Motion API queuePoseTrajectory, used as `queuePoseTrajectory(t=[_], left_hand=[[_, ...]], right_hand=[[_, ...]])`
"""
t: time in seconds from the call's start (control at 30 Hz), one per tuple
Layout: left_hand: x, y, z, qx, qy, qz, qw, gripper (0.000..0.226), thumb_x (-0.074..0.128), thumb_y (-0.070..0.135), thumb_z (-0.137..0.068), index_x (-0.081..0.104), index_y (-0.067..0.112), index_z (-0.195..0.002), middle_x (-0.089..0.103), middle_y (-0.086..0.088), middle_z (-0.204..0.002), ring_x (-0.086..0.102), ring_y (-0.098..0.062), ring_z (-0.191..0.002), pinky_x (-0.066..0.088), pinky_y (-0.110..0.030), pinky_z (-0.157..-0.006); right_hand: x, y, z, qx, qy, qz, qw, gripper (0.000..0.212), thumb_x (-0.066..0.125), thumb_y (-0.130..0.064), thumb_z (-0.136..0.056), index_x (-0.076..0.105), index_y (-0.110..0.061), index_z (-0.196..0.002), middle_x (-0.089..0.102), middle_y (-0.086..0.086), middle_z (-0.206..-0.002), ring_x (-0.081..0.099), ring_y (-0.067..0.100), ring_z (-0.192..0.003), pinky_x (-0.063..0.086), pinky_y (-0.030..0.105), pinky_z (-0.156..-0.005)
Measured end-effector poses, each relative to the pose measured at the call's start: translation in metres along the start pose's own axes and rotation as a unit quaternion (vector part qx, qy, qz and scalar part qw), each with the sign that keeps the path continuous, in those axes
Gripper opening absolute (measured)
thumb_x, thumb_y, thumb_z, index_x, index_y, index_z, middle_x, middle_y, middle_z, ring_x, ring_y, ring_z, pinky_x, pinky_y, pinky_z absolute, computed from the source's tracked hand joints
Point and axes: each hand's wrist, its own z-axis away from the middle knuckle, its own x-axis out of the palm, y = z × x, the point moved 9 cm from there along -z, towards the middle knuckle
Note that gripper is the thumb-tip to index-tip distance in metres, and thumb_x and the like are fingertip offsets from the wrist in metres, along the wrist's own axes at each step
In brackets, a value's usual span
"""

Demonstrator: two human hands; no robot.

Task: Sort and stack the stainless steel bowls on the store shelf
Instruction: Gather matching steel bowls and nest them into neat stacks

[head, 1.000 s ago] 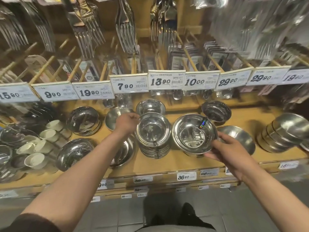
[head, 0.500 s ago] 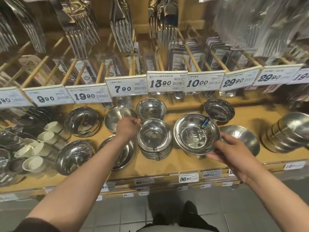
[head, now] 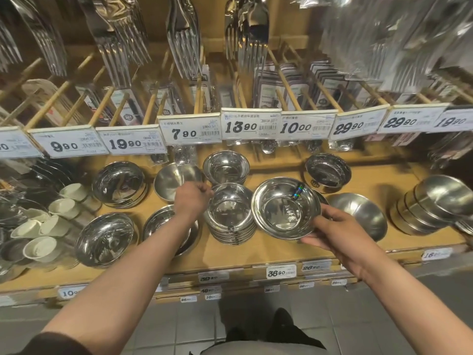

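My right hand (head: 332,228) grips the near right rim of a wide steel bowl with a shiny sticker (head: 284,208), held just above the wooden shelf (head: 281,252). To its left stands a tall stack of small steel bowls (head: 230,213). My left hand (head: 190,199) rests against the stack's left rim, fingers curled; what they hold is hidden. More steel bowls lie around: one behind the stack (head: 225,167), one at back right (head: 327,172), a matt bowl (head: 358,213) right of the held one.
Left of my arm sit further steel bowls (head: 117,183), (head: 105,239) and small white cups (head: 38,226). A leaning stack of matt bowls (head: 430,208) fills the right end. Price tags (head: 249,124) and hanging packed cutlery overhang the shelf's back.
The view has shifted slightly. Both hands stay almost where they were, the right still on the wide bowl, the left at the stack's rim.
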Motion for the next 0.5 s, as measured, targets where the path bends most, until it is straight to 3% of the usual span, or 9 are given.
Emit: queuePoseTrajectory(t=[0.13,0.23,0.33,0.5], left_hand=[[-0.002,0.004,0.004,0.004,-0.003,-0.002,1.000,0.011,0.071,0.011,-0.091,0.079,0.011,-0.098,0.077,-0.004,-0.099,0.067,-0.017,-0.082,0.054,-0.029,-0.077],[-0.006,0.004,0.007,0.000,-0.005,0.007,1.000,0.010,0.069,0.010,-0.093,0.079,0.011,-0.091,0.077,-0.006,-0.095,0.070,-0.023,-0.086,0.058,-0.035,-0.082],[-0.007,0.002,0.007,-0.014,-0.018,0.007,1.000,0.011,0.070,0.012,-0.092,0.076,0.015,-0.084,0.074,-0.003,-0.089,0.066,-0.021,-0.077,0.058,-0.037,-0.078],[-0.010,-0.004,0.013,-0.035,-0.010,0.017,0.999,0.033,0.068,0.004,-0.090,0.065,0.025,-0.064,0.068,0.007,-0.077,0.058,-0.006,-0.067,0.050,-0.028,-0.069]], right_hand=[[0.002,0.000,0.003,-0.001,0.000,0.002,1.000,0.035,0.054,0.003,-0.098,0.064,-0.014,-0.126,0.078,0.017,-0.100,0.076,0.030,-0.092,0.063,0.031,-0.074],[0.004,0.000,0.006,-0.003,-0.001,0.005,1.000,0.034,0.054,0.003,-0.098,0.064,-0.013,-0.126,0.078,0.017,-0.100,0.076,0.030,-0.092,0.064,0.032,-0.074],[0.006,0.002,0.007,-0.001,-0.008,0.004,1.000,0.034,0.054,0.004,-0.098,0.063,-0.011,-0.127,0.078,0.017,-0.100,0.077,0.030,-0.091,0.064,0.030,-0.071],[0.006,0.006,0.008,0.001,-0.007,-0.003,1.000,0.035,0.055,0.004,-0.097,0.063,-0.011,-0.127,0.078,0.016,-0.099,0.077,0.028,-0.088,0.063,0.028,-0.067]])
